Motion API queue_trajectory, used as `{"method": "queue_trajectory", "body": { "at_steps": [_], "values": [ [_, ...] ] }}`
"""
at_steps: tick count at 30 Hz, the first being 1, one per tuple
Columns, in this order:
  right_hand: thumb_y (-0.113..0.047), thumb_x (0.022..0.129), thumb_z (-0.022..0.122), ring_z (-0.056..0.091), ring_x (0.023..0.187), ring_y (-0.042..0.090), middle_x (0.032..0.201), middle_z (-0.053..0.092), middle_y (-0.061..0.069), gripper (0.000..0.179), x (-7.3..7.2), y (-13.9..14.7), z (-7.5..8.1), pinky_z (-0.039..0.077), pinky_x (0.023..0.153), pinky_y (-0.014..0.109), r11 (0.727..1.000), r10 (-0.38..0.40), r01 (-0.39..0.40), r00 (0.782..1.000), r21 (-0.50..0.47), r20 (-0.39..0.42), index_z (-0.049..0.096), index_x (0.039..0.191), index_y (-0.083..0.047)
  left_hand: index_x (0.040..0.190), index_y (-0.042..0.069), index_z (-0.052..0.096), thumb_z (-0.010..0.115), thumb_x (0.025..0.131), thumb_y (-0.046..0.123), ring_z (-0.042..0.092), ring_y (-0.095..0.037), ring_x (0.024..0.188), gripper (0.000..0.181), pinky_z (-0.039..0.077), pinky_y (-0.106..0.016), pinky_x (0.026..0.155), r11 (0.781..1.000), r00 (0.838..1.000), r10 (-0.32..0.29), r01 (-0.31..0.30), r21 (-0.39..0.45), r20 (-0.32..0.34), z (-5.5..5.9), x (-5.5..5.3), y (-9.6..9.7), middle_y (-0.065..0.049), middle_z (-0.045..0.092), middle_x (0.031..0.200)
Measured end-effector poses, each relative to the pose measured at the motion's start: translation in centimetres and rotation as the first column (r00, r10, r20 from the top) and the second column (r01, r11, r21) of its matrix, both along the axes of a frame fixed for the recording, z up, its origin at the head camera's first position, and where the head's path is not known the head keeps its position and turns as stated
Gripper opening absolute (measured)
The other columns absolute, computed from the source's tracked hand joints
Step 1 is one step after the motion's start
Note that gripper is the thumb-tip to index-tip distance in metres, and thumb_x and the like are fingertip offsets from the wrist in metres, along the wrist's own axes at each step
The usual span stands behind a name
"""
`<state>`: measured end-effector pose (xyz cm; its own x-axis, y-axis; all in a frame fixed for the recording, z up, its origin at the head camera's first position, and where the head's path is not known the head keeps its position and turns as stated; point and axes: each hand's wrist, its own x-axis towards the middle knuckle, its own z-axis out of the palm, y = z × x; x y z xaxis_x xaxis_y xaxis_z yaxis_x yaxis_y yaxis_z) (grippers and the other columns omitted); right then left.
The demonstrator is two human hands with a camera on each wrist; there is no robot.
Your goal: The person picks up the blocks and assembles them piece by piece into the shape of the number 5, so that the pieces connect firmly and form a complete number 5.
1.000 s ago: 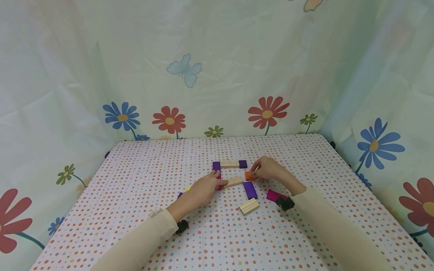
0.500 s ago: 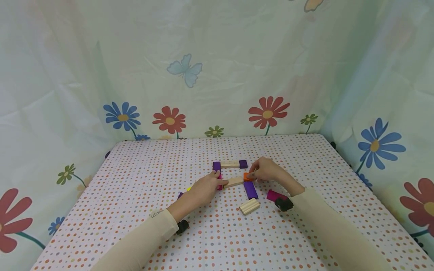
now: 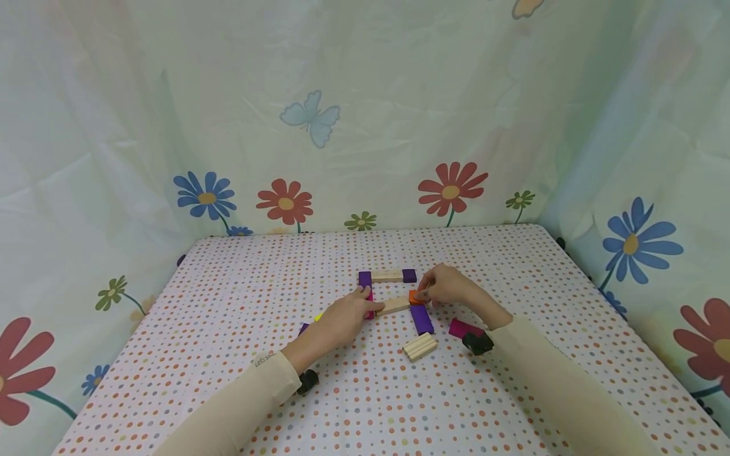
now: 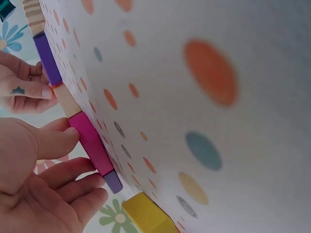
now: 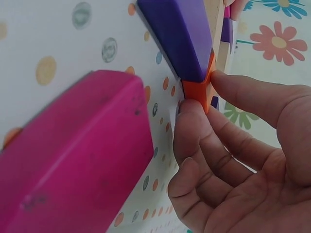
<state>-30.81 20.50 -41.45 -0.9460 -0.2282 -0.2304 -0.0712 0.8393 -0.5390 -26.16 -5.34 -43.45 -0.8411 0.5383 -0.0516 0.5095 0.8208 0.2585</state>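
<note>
My right hand (image 3: 450, 284) pinches a small orange block (image 3: 416, 297) between thumb and fingers. In the right wrist view, the orange block touches the end of a purple block (image 5: 182, 36). A plain wooden block (image 3: 393, 306) lies just left of the orange one. My left hand (image 3: 341, 318) rests on a magenta block (image 4: 91, 143), its thumb lying near the joint with the plain block and its other fingers fairly straight. A second purple block (image 3: 365, 277) continues the line beyond the magenta one. Part of the magenta block is hidden by the left hand in the head view.
Another plain block (image 3: 386, 276) runs right from the far purple block to a short purple block (image 3: 409, 275). Grooved light wood (image 3: 419, 347) lies nearer. A loose magenta block (image 3: 464, 329) sits by the right wrist, and a yellow block (image 4: 150, 213) lies beside the left hand.
My right hand has slid the orange block slightly left, up against the plain wooden block and the end of the purple block. The left hand has stayed in place.
</note>
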Motion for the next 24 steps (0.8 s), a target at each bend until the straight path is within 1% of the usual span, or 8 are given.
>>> {"method": "queue_trajectory", "body": {
  "at_steps": [5,15,21,24],
  "values": [
    [-0.023,0.1,0.075,0.066,0.068,0.017,0.088,0.074,0.007,0.022,0.01,0.02,0.01,0.047,0.064,0.025,1.0,0.006,-0.006,1.0,0.01,-0.004,0.077,0.108,-0.003,0.148,0.025,0.064,0.048,0.107,-0.005,0.037,-0.037,0.16,0.053,0.048,-0.053,0.119,1.0,1.0,0.0,0.0,-0.004,-0.004,-0.03,-0.09,0.03,-0.018,0.037,0.17],
    [-0.019,0.099,0.074,0.063,0.07,0.015,0.092,0.073,0.008,0.019,-0.21,0.02,-0.21,0.047,0.064,0.024,1.0,-0.007,0.008,1.0,-0.007,0.022,0.077,0.108,-0.003,0.148,0.024,0.065,0.048,0.108,-0.002,0.037,-0.037,0.159,0.05,0.047,-0.054,0.119,1.0,1.0,0.003,-0.003,0.005,-0.001,0.14,0.02,-0.01,-0.019,0.038,0.17],
    [-0.024,0.101,0.073,0.065,0.071,0.016,0.092,0.073,0.008,0.032,0.06,0.18,-0.03,0.048,0.066,0.025,1.0,-0.02,0.02,0.999,-0.011,0.03,0.072,0.122,0.0,0.147,0.024,0.065,0.048,0.108,-0.003,0.038,-0.037,0.159,0.051,0.048,-0.054,0.118,1.0,1.0,-0.001,0.001,0.008,-0.008,0.04,0.06,-0.04,-0.019,0.039,0.169],
    [-0.027,0.101,0.073,0.068,0.075,0.017,0.097,0.074,0.01,0.039,0.32,0.6,0.2,0.051,0.068,0.026,1.0,-0.023,0.023,1.0,-0.003,0.007,0.069,0.127,0.002,0.148,0.024,0.065,0.048,0.108,-0.004,0.037,-0.037,0.159,0.051,0.046,-0.054,0.12,1.0,1.0,0.0,0.0,0.015,-0.002,0.05,0.14,-0.02,-0.019,0.038,0.17]
  ]
}}
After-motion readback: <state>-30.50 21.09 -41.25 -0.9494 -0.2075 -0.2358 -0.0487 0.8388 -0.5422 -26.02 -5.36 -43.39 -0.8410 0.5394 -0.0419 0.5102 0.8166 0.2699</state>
